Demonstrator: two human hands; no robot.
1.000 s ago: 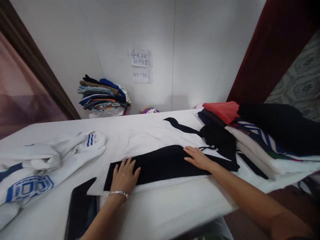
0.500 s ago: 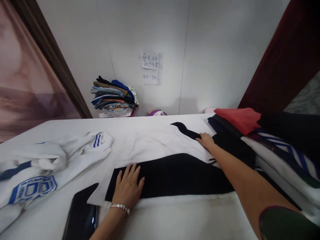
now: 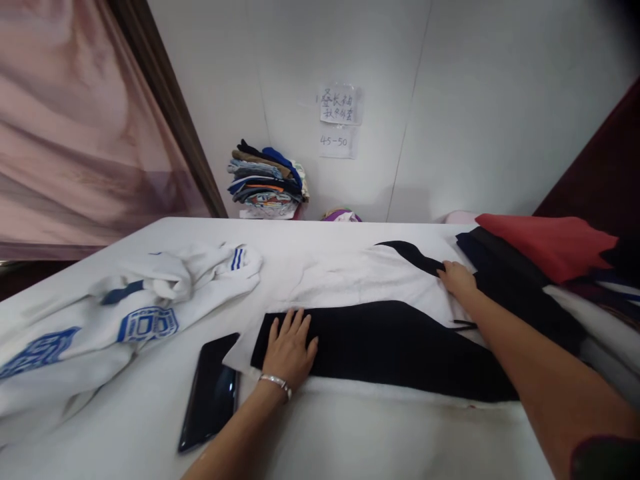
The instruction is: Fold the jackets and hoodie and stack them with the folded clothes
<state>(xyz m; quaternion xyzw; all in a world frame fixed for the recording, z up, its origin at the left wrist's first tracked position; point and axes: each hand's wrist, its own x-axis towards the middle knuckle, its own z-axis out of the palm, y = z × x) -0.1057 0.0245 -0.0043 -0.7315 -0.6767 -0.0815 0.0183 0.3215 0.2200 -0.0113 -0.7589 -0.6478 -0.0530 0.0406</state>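
Observation:
A white and black long-sleeved top (image 3: 345, 277) lies spread sideways on the white table. One black sleeve (image 3: 395, 343) is laid flat along its near side. My left hand (image 3: 290, 343), a silver bracelet at the wrist, rests flat on the cuff end of that sleeve with fingers spread. At the far side, my right hand (image 3: 459, 280) has its fingers closed on a narrow black part of the top, which curves away to the left. A dark cord shows beside my right forearm. The forearm covers part of the top's right end.
A black phone (image 3: 210, 393) lies left of my left hand. Further left is a crumpled white garment (image 3: 200, 287) with blue print. Folded clothes, a red one (image 3: 550, 243) uppermost, are heaped at right. Behind the table's far edge stands a clothes stack (image 3: 267, 180); paper signs (image 3: 340, 107) hang above.
The view has turned left, so everything sits further right in the picture. Both hands keep about the same places on the top, with little visible change in the cloth.

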